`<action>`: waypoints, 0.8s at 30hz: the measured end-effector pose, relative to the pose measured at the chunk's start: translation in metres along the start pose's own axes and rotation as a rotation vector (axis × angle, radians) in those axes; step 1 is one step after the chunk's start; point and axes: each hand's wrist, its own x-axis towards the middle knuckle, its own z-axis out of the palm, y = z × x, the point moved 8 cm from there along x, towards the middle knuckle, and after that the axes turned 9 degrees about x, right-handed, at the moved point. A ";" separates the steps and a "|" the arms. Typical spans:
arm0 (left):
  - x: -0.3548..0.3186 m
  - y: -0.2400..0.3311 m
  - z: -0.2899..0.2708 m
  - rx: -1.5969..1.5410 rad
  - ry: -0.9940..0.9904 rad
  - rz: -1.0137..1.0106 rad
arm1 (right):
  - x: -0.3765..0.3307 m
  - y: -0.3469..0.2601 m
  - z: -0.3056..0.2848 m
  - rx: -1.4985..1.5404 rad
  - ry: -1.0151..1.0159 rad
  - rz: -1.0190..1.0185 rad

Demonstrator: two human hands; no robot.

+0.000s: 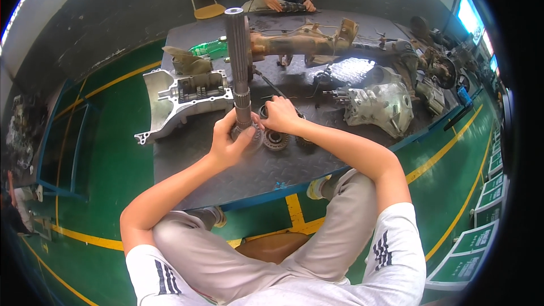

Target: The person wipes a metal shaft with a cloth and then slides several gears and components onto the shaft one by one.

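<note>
Shaft (240, 68) base perhaps behind left hand (229, 140)

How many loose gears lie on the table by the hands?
2 visible: one gear right of the upright shaft, another gear under the right forearm; the right hand may hide more.

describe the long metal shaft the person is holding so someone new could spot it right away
Start at the dark steel table in front of the seated person. Near its front edge the left hand grips the base of a grey splined shaft, with the right hand beside it. It is the only part standing upright, rising tall above the loose gears lying flat at its foot.
</note>
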 end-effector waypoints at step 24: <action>-0.002 0.005 0.005 0.066 -0.007 -0.015 | -0.037 -0.171 -0.316 0.939 0.503 -0.478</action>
